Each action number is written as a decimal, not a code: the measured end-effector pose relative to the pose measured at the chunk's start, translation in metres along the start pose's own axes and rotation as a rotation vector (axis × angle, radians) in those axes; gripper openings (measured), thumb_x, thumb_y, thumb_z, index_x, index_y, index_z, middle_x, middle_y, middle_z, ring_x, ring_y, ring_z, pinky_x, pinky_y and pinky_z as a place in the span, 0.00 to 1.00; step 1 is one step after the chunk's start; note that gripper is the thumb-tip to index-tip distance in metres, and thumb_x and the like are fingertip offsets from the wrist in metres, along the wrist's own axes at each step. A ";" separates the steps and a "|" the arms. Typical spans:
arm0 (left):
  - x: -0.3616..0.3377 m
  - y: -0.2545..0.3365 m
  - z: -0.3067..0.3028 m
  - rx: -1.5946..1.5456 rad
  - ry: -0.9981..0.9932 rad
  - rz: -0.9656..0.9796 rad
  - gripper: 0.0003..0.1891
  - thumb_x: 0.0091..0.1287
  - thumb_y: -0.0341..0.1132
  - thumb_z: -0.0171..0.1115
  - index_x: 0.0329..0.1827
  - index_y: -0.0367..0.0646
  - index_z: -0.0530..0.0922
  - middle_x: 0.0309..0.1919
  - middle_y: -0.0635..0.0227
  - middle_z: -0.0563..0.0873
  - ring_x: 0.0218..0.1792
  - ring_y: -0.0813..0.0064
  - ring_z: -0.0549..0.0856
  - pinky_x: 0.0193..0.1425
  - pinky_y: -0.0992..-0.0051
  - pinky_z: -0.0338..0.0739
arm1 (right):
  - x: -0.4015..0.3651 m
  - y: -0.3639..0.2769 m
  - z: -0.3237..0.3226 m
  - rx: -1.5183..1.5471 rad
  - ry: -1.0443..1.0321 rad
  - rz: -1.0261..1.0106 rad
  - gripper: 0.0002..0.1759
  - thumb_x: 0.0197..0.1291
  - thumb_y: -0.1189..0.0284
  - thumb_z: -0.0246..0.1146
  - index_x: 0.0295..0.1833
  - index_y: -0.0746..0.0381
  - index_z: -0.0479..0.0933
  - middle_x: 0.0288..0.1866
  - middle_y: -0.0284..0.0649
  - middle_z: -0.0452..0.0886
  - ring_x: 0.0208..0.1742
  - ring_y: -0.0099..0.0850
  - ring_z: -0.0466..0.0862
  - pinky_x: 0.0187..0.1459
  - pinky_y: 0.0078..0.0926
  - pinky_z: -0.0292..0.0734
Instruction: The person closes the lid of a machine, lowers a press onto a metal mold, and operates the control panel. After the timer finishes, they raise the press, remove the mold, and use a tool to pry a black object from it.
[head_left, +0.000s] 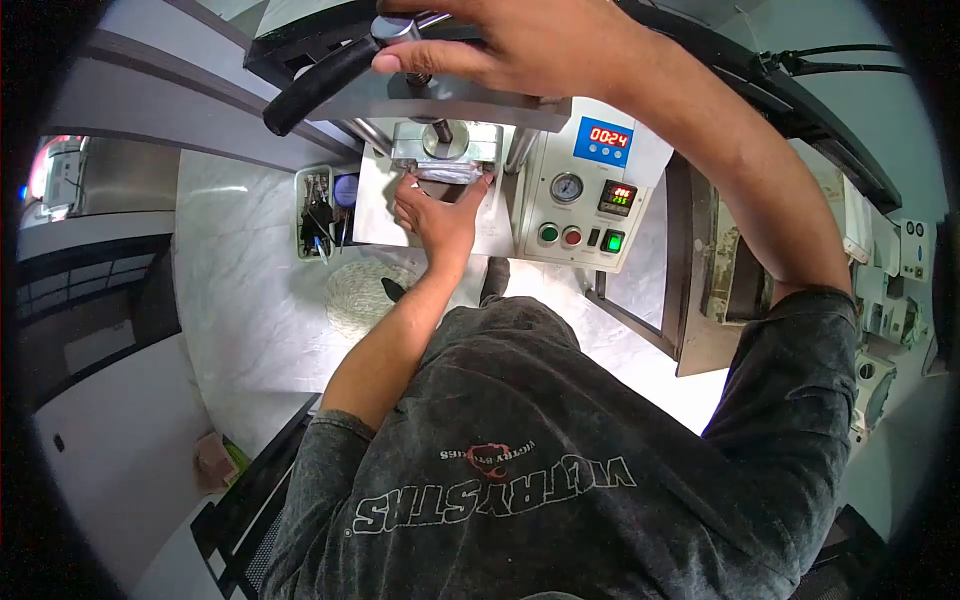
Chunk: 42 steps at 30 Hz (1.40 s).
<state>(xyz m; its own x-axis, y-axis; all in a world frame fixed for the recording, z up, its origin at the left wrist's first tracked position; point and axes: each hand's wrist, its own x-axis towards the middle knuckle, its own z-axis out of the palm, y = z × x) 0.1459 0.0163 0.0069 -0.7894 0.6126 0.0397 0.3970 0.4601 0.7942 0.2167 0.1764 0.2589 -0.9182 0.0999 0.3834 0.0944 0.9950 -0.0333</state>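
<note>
A person in a faded black T-shirt (480, 400) stands at a grey metal screw press, hands well apart, one high and one low. The raised right hand (530, 50) curls around a round silver hub (396, 30), from which a thick black lever handle (322, 85) sticks out, a grip that probably gives control of the screw; its farthest fingertips leave the view. The left hand (445, 225) reaches low, thumb and fingers spread to either side of a crinkled silvery packet (447, 174) just under a pale metal block (410, 142), seemingly to keep it centred; whether they pinch it cannot be told. Just beside, a cream control box (540, 225) carries a blue-framed timer (604, 138) reading 00:24, easily readable from there. A pale tool-filled bin (299, 215) sits within left-side reach.
</note>
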 end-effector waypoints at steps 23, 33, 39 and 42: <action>-0.001 -0.002 0.002 0.077 0.050 0.101 0.53 0.44 0.56 0.82 0.62 0.31 0.59 0.55 0.52 0.67 0.58 0.54 0.67 0.64 0.56 0.61 | 0.017 0.032 0.001 0.277 0.002 -0.270 0.32 0.68 0.44 0.55 0.51 0.63 0.81 0.35 0.43 0.84 0.40 0.35 0.80 0.47 0.34 0.65; -0.001 0.001 -0.001 0.074 0.004 0.016 0.53 0.44 0.55 0.82 0.63 0.33 0.59 0.56 0.51 0.67 0.58 0.53 0.67 0.65 0.54 0.60 | 0.010 0.000 -0.017 0.104 -0.164 0.030 0.30 0.69 0.46 0.53 0.47 0.66 0.80 0.22 0.46 0.83 0.24 0.39 0.85 0.30 0.38 0.82; -0.002 0.002 0.000 0.042 0.009 0.034 0.52 0.45 0.54 0.82 0.63 0.32 0.59 0.57 0.49 0.68 0.62 0.51 0.65 0.68 0.53 0.56 | 0.009 -0.016 -0.034 0.102 -0.286 0.139 0.29 0.73 0.51 0.49 0.47 0.68 0.80 0.22 0.47 0.83 0.24 0.40 0.86 0.31 0.39 0.84; -0.002 0.000 0.001 0.066 0.029 0.047 0.52 0.44 0.54 0.83 0.62 0.32 0.60 0.56 0.50 0.68 0.60 0.51 0.66 0.66 0.55 0.59 | 0.009 -0.022 -0.037 0.079 -0.324 0.193 0.29 0.73 0.51 0.49 0.47 0.69 0.79 0.21 0.47 0.82 0.23 0.39 0.86 0.30 0.39 0.84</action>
<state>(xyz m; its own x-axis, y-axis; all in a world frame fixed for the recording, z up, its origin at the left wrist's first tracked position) 0.1477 0.0159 0.0060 -0.7821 0.6160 0.0941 0.4631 0.4735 0.7493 0.2207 0.1553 0.2973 -0.9616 0.2694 0.0520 0.2590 0.9538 -0.1522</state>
